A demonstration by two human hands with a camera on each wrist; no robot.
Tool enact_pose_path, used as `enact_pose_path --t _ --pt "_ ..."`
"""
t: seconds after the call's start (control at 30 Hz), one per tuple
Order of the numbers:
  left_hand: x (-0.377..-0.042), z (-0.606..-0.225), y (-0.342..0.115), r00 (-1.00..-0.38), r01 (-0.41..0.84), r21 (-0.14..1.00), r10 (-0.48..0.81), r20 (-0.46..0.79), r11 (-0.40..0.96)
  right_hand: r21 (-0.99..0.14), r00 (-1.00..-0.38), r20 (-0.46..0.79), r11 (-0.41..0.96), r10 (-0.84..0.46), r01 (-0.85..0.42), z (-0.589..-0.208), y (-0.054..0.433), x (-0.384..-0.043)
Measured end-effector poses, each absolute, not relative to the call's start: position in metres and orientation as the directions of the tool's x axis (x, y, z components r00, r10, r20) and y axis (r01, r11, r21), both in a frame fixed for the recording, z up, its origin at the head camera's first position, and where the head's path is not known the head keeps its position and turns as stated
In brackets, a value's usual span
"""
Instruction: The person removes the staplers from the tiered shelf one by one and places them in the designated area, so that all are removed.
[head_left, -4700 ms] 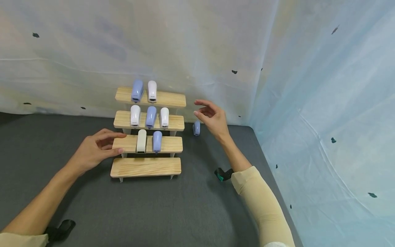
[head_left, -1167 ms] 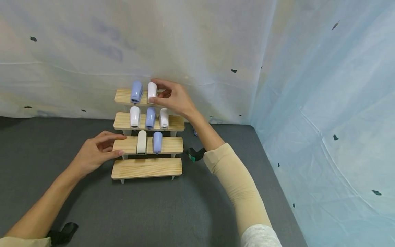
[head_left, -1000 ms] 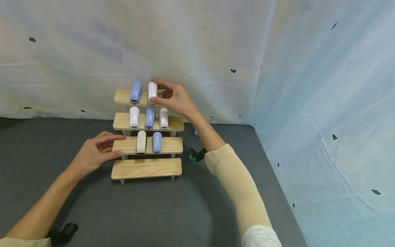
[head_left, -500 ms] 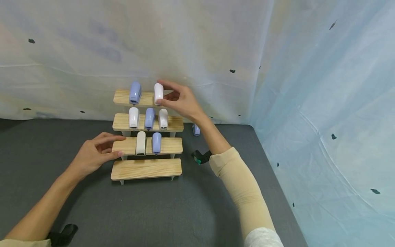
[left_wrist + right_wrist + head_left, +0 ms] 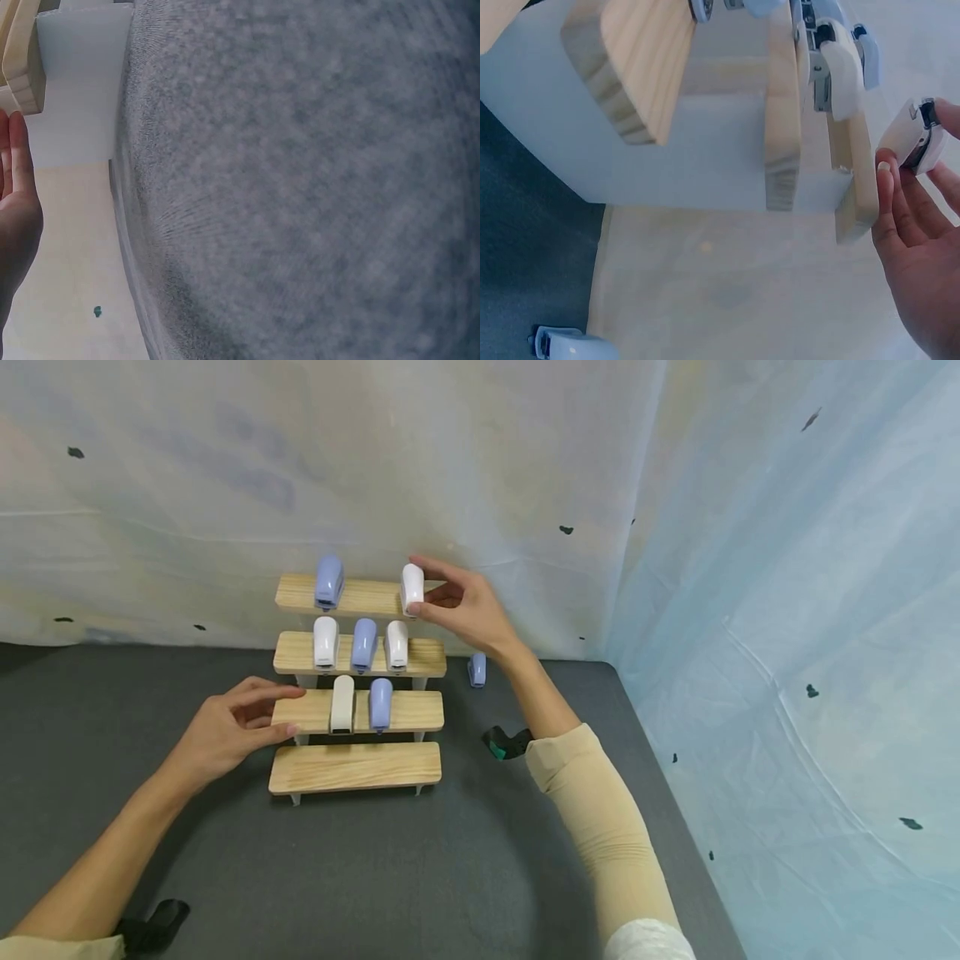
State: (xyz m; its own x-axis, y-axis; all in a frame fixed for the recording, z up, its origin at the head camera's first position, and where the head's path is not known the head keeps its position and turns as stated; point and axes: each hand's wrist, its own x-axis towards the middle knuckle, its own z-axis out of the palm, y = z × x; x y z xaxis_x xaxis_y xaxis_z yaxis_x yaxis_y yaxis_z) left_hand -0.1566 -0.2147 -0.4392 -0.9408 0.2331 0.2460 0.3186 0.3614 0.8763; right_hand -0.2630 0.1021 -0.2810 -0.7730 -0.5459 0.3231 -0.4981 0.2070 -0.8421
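A tiered wooden display rack (image 5: 356,766) stands on the dark table. My left hand (image 5: 232,727) grips the left end of its second-lowest plank, index finger at the back edge, thumb at the front. My right hand (image 5: 468,610) pinches a white mini stapler (image 5: 412,589) between thumb and fingers at the right part of the top plank (image 5: 371,597). In the right wrist view that white stapler (image 5: 907,139) is close against the plank's edge. A blue stapler (image 5: 329,582) sits at the top plank's left.
Three staplers, white, blue (image 5: 364,643) and white, line the second plank. Below them are a cream stapler (image 5: 342,703) and a blue one. Another blue stapler (image 5: 477,669) rests on the table (image 5: 360,877) right of the rack. Pale cloth (image 5: 487,460) hangs behind and to the right.
My right hand came from the right, took hold of the white stapler on the top plank and moved it rightward, away from the blue one. My left hand has kept its place.
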Motion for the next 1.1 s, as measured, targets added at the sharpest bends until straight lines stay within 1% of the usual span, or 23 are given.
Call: enact_pose_path --t 0.13,0.4,0.6,0.83,0.97,1.1 --pt "-0.157 -0.438 -0.213 -0.943 0.311 0.877 0.233 0.237 0.367 -0.841 -0.78 0.326 0.212 -0.535 -0.497 -0.281 0.108 -0.264" --pt "-0.156 -0.434 -0.211 -0.944 0.309 0.876 0.231 0.236 0.371 -0.831 -0.778 0.35 0.211 -0.523 -0.515 -0.302 0.127 -0.282" --pt "-0.156 -0.434 -0.211 -0.945 0.307 0.879 0.227 0.235 0.366 -0.818 -0.778 0.36 0.226 -0.515 -0.528 -0.308 0.141 -0.282" --pt "-0.157 -0.437 -0.213 -0.947 0.302 0.876 0.227 0.229 0.376 -0.848 -0.812 0.328 0.229 -0.482 -0.478 -0.309 0.154 -0.277" --pt "-0.156 -0.438 -0.214 -0.946 0.305 0.88 0.226 0.234 0.364 -0.853 -0.822 0.31 0.241 -0.478 -0.462 -0.3 0.157 -0.267" --pt "-0.155 -0.438 -0.214 -0.946 0.303 0.884 0.222 0.235 0.356 -0.855 -0.823 0.31 0.239 -0.477 -0.461 -0.309 0.165 -0.271"
